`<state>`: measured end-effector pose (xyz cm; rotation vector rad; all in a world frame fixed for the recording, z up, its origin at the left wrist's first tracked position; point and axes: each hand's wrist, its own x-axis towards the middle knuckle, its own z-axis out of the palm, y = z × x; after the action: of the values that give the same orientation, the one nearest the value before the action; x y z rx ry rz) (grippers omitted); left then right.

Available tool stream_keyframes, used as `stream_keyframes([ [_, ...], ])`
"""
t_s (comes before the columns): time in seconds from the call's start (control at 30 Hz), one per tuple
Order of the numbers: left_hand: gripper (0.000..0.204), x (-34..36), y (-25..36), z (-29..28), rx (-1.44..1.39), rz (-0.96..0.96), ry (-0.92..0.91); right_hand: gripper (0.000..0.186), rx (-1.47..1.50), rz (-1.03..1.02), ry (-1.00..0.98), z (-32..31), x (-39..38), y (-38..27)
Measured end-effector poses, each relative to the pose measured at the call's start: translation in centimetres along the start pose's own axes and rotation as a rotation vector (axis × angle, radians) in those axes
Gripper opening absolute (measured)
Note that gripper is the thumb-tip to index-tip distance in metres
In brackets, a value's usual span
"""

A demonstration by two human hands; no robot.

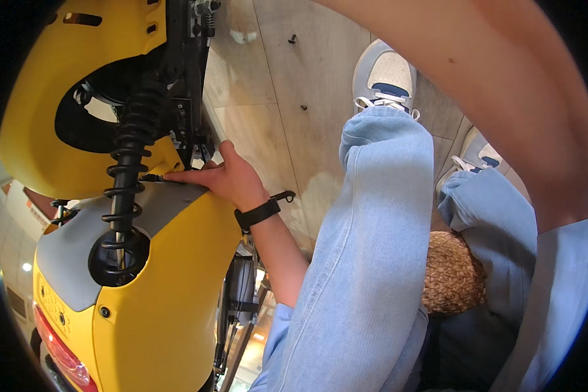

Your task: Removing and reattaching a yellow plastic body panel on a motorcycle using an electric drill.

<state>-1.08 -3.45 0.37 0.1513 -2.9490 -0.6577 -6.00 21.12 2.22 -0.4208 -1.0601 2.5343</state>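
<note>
My left hand (232, 178) reaches in beside a yellow vehicle body with a black band on its wrist. Its index finger is stretched out along the seam between the yellow-and-grey lower panel (170, 281) and the yellow upper panel (32, 144). The fingertip meets a small black piece (153, 178) at that seam. My thumb stands apart from it, and the other fingers are mostly hidden. Just left of the fingertip runs a black coil-spring shock absorber (129, 153), its lower end in a round opening. My right forearm (477, 85) crosses the upper right; the hand lies outside the picture.
Two small dark screw-like parts (292, 39) lie on the wood-plank floor (242, 72). A black hook (284, 196) sticks out near my wrist. My denim-covered legs (366, 248) and a woven seat (454, 274) fill the right. A red tail light (62, 349) sits lower left.
</note>
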Motion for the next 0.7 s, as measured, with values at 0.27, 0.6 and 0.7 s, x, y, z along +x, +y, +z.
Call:
stream_keyframes([
  [0.27, 0.114, -0.2, -0.7, 0.5, -0.088, -0.013, 0.017, 0.087, -0.048, -0.024, -0.009, -0.8, -0.5, 0.3],
  [0.6, 0.111, -0.9, 1.8, -0.1, -0.084, -0.232, -0.031, 0.086, -0.137, -0.057, -0.029, -1.9, -0.5, 0.6],
  [0.7, 0.105, -1.0, 1.9, -0.2, -0.003, -0.243, -0.022, 0.085, -0.155, -0.062, -0.039, -1.7, -0.6, 1.0],
])
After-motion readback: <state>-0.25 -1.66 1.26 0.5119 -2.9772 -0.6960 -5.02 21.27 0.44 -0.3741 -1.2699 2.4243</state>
